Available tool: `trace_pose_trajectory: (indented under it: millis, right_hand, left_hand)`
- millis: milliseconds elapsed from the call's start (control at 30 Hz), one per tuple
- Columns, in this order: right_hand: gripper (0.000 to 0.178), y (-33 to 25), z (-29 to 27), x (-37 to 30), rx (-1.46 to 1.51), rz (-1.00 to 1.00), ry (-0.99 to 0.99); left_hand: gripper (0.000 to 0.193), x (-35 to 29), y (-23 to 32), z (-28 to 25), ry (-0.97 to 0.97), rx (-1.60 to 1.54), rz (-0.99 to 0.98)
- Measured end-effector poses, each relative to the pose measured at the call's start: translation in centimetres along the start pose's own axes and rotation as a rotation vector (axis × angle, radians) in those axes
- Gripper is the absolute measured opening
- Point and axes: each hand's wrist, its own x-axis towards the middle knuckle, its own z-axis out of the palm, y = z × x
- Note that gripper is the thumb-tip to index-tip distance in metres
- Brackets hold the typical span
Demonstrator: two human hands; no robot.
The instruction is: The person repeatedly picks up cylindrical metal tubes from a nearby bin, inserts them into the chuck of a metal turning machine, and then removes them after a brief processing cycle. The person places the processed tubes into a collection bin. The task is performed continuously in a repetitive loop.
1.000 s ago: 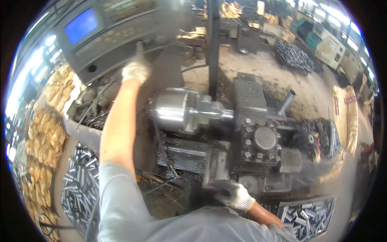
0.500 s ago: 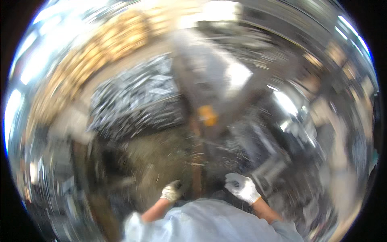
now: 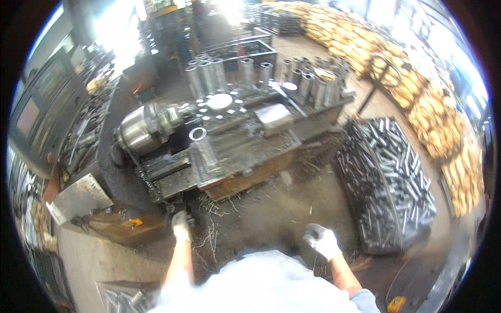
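My left hand [image 3: 181,225], in a white glove with dark finger parts, is beside the front of the lathe bed, close to a small dark knob [image 3: 170,207]. Its fingers are too smeared to show whether they grip anything. My right hand [image 3: 322,241], gloved in white and grey, hangs over the floor left of the parts bin; its fingers curve loosely, with nothing visible in them. On the lathe, a metal tube [image 3: 205,148] stands upright on the near ledge. Behind it sit the round steel chuck [image 3: 141,130] and a metal block [image 3: 274,116].
More upright tubes [image 3: 313,86] crowd the machine's far end. A wire bin of short metal pieces [image 3: 391,177] stands at right, with stacked tan sacks [image 3: 443,122] beyond. Curly metal shavings [image 3: 213,235] lie by the left hand. A light panel [image 3: 81,198] leans at left.
My view has swung left, so the lathe now fills the middle and the bin has shifted from the left to the right. The left hand has moved out toward the machine.
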Motion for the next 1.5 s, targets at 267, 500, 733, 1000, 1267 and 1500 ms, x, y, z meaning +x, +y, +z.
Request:
trace_pose_trajectory:
  millis: [267,500,733,1000,1267,1500]
  right_hand:
    - [0.047,-9.7,-2.0,15.0,-0.125,-0.286,-0.225]
    - [0.044,-16.5,-7.2,27.9,-0.02,-0.428,-0.146]
    - [0.043,-29.5,-8.0,42.7,0.136,-0.862,-0.285]
    - [0.083,-47.0,7.3,56.3,-0.453,-1.217,-0.541]
    - [0.033,-43.5,17.6,66.3,-1.331,-1.294,-1.085]
    - [0.02,-32.1,-1.1,67.7,-1.364,-0.922,-0.212]
  left_hand:
    - [0.065,1.4,3.9,-16.5,0.883,0.44,0.255]
    - [0.055,4.5,2.9,-18.7,0.949,0.539,0.239]
    - [0.028,1.5,5.2,-13.9,0.418,-0.758,0.03]
    - [0.013,-2.3,1.9,6.0,0.397,-0.35,-0.144]
    - [0.017,-3.4,0.9,5.3,0.361,0.013,-0.092]
    - [0.047,-2.3,13.0,8.4,0.422,0.734,0.397]
